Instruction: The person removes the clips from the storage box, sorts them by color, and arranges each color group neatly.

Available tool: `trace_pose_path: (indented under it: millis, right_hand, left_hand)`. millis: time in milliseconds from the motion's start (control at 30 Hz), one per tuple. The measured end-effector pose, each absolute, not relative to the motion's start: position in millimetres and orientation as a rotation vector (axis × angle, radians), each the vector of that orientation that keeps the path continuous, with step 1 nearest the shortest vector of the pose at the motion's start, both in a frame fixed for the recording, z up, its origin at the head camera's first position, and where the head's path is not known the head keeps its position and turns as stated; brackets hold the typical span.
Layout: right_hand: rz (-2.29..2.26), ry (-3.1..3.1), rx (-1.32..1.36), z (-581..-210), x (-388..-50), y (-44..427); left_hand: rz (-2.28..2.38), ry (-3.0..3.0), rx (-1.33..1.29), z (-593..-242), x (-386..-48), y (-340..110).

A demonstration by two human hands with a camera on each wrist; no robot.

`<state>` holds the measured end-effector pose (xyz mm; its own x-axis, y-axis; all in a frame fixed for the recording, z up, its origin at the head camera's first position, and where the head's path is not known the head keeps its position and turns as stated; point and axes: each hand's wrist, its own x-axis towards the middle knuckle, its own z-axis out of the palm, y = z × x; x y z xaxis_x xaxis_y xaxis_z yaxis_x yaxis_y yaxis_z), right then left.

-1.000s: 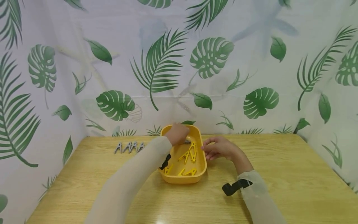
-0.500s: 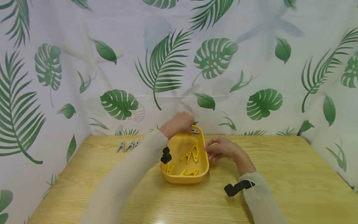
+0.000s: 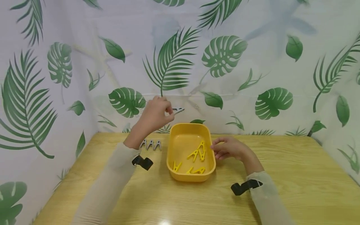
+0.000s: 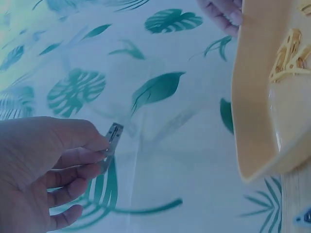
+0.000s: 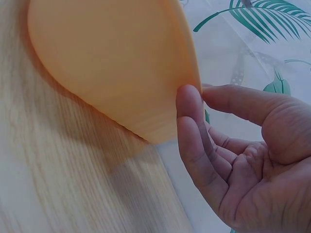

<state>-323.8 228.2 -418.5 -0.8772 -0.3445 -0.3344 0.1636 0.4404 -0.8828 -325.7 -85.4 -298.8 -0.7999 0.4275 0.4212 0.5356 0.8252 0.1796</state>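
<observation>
A grey clothespin (image 3: pixel 178 110) is pinched between the thumb and fingers of my left hand (image 3: pixel 156 115), above and left of the yellow basket (image 3: pixel 191 178). The left wrist view shows the clothespin (image 4: pixel 114 135) at the fingertips of that hand (image 4: pixel 48 165). Several yellow clothespins (image 3: pixel 202 153) lie inside the basket. At its right side, my right hand (image 3: pixel 233 148) holds the rim; in the right wrist view, thumb and fingertips of the hand (image 5: pixel 252 155) meet at the basket's edge (image 5: pixel 187 43).
Grey clothespins (image 3: pixel 150 144) stand in a row on the wooden table (image 3: pixel 180 203), left of the basket and partly behind the left wrist. A white cloth (image 3: pixel 180 75) with green leaves hangs behind the table. Black wrist cameras are strapped over both sleeves.
My left hand has come up out of the basket and moved left with a grey clothespin. The right hand has stayed at the rim. The head view has shifted slightly.
</observation>
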Motion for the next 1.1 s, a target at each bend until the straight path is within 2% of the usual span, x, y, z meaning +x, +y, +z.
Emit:
trace_pose_path:
  millis: [167,500,733,1100]
  right_hand:
    - [-1.427,2.222,-0.173,-418,-325,229]
    - [-1.424,2.223,-0.149,-417,-326,228]
    - [-1.443,2.204,-0.153,-418,-326,228]
    - [-1.443,2.205,-0.149,-418,-326,227]
  left_hand:
    - [-0.560,-2.532,-0.512,-316,-312,-127]
    - [-0.613,-2.452,-0.156,-383,-310,-189]
    - [-0.621,-2.498,-0.024,-415,-319,-216]
    - [-0.594,-2.606,0.103,-440,-321,-244]
